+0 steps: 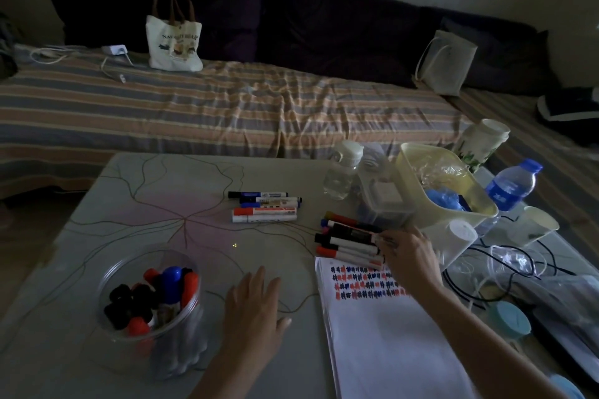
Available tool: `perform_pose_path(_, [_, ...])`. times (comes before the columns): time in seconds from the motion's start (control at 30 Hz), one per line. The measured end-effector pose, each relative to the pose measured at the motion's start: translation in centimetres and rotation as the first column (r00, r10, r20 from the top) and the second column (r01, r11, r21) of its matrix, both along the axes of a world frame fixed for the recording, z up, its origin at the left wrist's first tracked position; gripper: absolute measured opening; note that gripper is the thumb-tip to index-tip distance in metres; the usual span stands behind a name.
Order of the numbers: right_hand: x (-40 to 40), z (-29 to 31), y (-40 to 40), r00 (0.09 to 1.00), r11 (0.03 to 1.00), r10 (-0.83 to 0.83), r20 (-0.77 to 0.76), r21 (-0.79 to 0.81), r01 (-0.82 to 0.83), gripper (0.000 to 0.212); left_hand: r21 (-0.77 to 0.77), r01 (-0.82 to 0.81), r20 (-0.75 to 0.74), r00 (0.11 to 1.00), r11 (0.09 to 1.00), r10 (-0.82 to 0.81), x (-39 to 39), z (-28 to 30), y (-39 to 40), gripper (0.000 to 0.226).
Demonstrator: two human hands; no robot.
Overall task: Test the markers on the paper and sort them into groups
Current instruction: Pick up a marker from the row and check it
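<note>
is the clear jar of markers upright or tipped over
Upright: the clear jar stands on the table, open mouth up, with capped markers poking out.

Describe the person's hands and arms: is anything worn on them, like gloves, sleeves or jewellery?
Both are bare. The left hand and right hand wear no gloves, and both forearms are uncovered as far as the picture's lower edge, with no sleeves showing. I can see no watch, bracelet or ring, though the dim light could hide something small.

Dim room: striped sofa (227, 107) behind grey table (146, 204).
</note>
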State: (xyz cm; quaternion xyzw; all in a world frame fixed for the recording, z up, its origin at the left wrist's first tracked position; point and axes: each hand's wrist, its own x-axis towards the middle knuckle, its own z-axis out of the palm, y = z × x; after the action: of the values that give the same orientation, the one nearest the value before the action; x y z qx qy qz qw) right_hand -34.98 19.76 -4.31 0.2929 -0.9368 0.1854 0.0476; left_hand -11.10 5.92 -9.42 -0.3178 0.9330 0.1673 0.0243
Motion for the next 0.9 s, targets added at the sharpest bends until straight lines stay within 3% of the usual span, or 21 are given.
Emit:
perform_pose_path(0.3, [-2.3, -1.2, -3.9, 0.984, 0.993, -0.054, -0.168, 0.091, 0.07, 0.032, -0.033, 0.04, 0.015, 0.999, 0.999, -0.04, 0.5, -1.9, -1.3, 0.068])
perform_pose_path(0.43, [0.5, -1.0, -6.6, 0.942, 0.958, 0.277, -0.191, -0.027, -0.287, 0.034, -0.032, 0.023, -0.008, 1.0, 0.999, -0.023, 0.5, -1.5, -1.8, 0.062])
perform_pose_path(0.53, [3.6, -1.0, -11.1, 0.849, 0.85, 0.527, -0.033, 0.018, -0.527, 0.047, -0.041, -0.024, -0.026, 0.999, 0.999, 0.023, 0.6, -1.1, -2.4, 0.056])
perform_pose_path(0.6, [5.1, -1.6, -14.2, 0.809, 0.8, 0.583, 0.076, 0.118, -0.588, 0.055, -0.038, -0.047, -0.015, 0.999, 0.998, 0.047, 0.6, -0.9, -2.6, 0.055])
perform_pose_path(0.73, [6.3, -2.8, -18.4, 0.849, 0.805, 0.516, 0.11, 0.275, -0.525, 0.055, -0.033, -0.02, 0.003, 1.0, 0.999, 0.021, 0.6, -0.8, -2.2, 0.056])
perform_pose_path(0.9, [6.3, -4.5, -20.3, 0.913, 0.87, 0.404, -0.062, 0.336, -0.362, 0.039, -0.046, 0.001, 0.034, 0.999, 0.999, 0.0, 1.0, -1.1, -2.4, 0.059])
